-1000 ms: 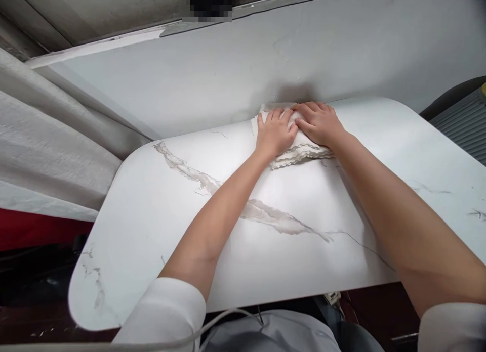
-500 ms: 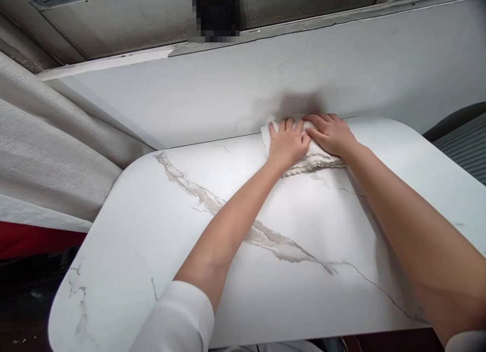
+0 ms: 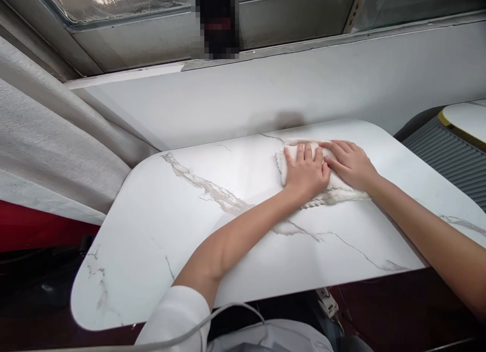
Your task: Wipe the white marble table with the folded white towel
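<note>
A white cloth (image 3: 337,190) with a scalloped edge lies flat on the white marble-patterned table (image 3: 132,215), right of its middle and a short way in from the back edge. My left hand (image 3: 307,171) presses flat on the cloth with its fingers spread and pointing to the wall. Beside it, my right hand (image 3: 351,165) rests palm down on the cloth's right part, its fingers slightly apart and angled to the left. The two hands almost touch, and the cloth under the palms is hidden.
A white wall panel (image 3: 212,104) runs behind the table under a window. Pale curtains (image 3: 56,134) hang at the left. At the right are a grey ribbed surface (image 3: 444,149) and another white top. A cable (image 3: 228,309) and a power strip (image 3: 327,304) show below the front edge.
Both hands and the cloth have moved away from the wall, toward me and slightly right on the table. The view has shifted too, showing more window and the area below the front edge.
</note>
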A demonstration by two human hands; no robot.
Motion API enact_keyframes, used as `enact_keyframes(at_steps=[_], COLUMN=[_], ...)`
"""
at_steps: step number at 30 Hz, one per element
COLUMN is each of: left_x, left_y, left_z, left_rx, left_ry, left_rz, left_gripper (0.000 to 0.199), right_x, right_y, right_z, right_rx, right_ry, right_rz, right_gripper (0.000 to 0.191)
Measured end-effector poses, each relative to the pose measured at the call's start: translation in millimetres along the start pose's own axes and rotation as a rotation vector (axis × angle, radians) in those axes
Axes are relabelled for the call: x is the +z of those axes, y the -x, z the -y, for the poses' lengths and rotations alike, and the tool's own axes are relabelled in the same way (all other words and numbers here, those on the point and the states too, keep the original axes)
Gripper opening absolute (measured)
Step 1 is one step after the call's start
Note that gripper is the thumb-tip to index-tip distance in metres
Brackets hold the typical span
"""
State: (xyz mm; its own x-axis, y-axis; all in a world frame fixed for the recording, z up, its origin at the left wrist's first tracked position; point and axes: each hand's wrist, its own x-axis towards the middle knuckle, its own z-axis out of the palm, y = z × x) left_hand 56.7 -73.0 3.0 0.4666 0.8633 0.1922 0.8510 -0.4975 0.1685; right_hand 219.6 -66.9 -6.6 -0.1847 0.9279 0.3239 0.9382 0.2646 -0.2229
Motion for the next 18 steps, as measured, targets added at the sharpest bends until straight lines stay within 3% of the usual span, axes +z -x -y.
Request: enact_keyframes(at_steps=[10,18], left_x=[-8.2,-9.5], left_y=[84.3,118.8], left_z=[-41.0,-80.7], left_rx=[0.135,0.233], left_ry=[-0.027,0.027], left_rz=[-0.005,-0.045], left_gripper=[0.058,0.061], right_x=[-27.7,-54.3], right_y=[98.6,160.5], right_z=[21.6,11.4], right_rx=[-0.017,-0.041], right_ry=[0.008,0.013], right_rz=[0.05,0.064], right_gripper=[0.053,0.054])
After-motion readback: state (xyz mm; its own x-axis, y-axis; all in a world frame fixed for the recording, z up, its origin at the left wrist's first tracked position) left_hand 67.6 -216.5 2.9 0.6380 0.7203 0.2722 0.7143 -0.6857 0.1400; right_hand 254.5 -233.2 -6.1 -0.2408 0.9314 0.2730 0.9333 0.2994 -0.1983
